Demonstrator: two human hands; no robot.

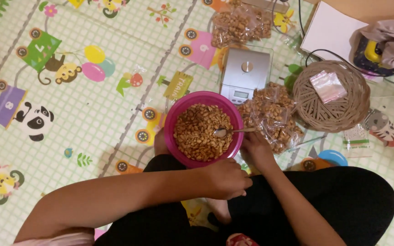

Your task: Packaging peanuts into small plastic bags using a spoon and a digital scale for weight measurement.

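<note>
Cartoon-printed play mat [92, 114] floor, dim warm light

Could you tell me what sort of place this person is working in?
Most likely the floor of a home, used for packing snacks. A child's play mat with cartoon animals covers the floor, and on it sit a pink bowl of peanuts, a small digital scale and filled clear bags.

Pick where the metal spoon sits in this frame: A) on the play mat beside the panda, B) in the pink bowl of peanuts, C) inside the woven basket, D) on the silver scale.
B: the spoon rests with its scoop on the peanuts inside the pink bowl, handle over the rim.
</note>
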